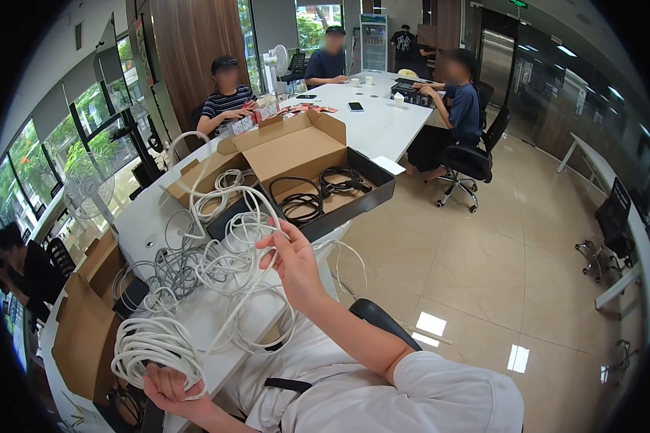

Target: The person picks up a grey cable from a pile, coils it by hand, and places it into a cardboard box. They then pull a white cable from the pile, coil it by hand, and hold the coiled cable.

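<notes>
My left hand (pixel 167 386) is closed around a thick coil of white cable (pixel 152 350) at the lower left, by the table edge. A length of the same kind of cable runs up to my right hand (pixel 296 263), whose bent fingers and thumb hold a white strand. Beyond my right hand the strand arcs up and back over the table in a large loop. Beneath and around it lies a tangle of white and grey cables (pixel 177 270) on the white table. The palm side of my left hand is hidden by the coil.
An open cardboard box (pixel 289 155) with coiled black cables (pixel 296 198) stands on the table ahead. Another open box (pixel 87 328) is at the left. Several people sit around the far table (pixel 372 130), with phones and cups on it. An office chair (pixel 469 159) stands right.
</notes>
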The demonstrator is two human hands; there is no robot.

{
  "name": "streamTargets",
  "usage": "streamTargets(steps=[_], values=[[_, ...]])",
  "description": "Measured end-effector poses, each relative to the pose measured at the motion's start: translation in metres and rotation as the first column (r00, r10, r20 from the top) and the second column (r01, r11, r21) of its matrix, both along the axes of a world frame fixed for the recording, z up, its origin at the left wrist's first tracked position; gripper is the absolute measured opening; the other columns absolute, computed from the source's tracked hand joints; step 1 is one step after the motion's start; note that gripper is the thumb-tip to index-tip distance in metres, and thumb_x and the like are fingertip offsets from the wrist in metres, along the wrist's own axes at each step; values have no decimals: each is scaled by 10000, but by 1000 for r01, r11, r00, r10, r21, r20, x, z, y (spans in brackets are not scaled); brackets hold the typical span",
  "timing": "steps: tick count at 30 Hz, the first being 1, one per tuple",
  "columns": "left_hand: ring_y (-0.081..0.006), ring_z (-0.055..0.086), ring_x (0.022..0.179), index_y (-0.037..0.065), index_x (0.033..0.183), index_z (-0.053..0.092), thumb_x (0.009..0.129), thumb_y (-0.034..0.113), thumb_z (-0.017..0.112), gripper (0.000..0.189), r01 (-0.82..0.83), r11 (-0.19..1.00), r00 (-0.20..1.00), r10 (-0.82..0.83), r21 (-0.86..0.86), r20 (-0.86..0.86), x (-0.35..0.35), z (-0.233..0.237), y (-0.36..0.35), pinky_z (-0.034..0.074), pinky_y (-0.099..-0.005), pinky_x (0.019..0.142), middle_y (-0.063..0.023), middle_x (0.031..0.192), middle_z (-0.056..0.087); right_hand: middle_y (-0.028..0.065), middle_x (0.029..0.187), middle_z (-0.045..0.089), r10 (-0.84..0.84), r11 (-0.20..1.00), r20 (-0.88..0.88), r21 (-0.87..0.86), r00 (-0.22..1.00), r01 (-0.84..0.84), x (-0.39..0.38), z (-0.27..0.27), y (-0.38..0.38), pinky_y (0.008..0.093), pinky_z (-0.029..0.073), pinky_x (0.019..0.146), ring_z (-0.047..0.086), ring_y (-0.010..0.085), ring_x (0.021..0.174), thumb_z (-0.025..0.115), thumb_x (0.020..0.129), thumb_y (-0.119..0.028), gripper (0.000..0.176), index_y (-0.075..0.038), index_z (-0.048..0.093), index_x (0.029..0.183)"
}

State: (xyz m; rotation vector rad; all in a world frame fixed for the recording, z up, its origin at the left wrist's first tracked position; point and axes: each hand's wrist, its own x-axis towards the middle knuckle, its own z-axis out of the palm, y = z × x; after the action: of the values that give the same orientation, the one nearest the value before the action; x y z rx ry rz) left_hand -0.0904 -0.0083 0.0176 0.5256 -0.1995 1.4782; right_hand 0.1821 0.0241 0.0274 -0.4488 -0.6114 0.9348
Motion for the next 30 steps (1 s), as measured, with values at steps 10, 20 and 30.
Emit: streamTargets(steps=[10, 20, 30], values=[[-97, 304, 364, 15, 759, 489, 781, 70, 594, 120, 10, 979, 694, -154, -205, -703, 44, -41, -20, 388, -325, 494, 2, 455, 348, 73, 908, 626, -157, 933, 638, 345, 754, -98, -22, 27, -26, 299, 437, 793, 571, 176, 855, 488, 939, -105, 212, -29, 606, 1099], [-90, 411, 406, 6, 1094, 466, 750, 55, 667, 402, -101, 989, 519, -39, -107, -854, 60, -45, -23, 414, -242, 455, -56, 676, 534, 107, 1037, 603, -76, 806, 975, 182, 207, -563, -21, 32, -49, 396, 418, 839, 552, 316, 973, 582, 875, -233, 303, -33, 592, 1102], [-146, 574, 598, 9, 1124, 421, 717, 11, 710, 499, -300, 952, 318, 42, -58, -947, 60, -47, -32, 462, -235, 512, -133, 813, 599, 159, 1343, 428, 29, 934, 984, -89, -176, -345, -23, 29, -71, 464, 347, 992, 484, 320, 1168, 752, 678, -381, 1000, -70, 204, 1455]])
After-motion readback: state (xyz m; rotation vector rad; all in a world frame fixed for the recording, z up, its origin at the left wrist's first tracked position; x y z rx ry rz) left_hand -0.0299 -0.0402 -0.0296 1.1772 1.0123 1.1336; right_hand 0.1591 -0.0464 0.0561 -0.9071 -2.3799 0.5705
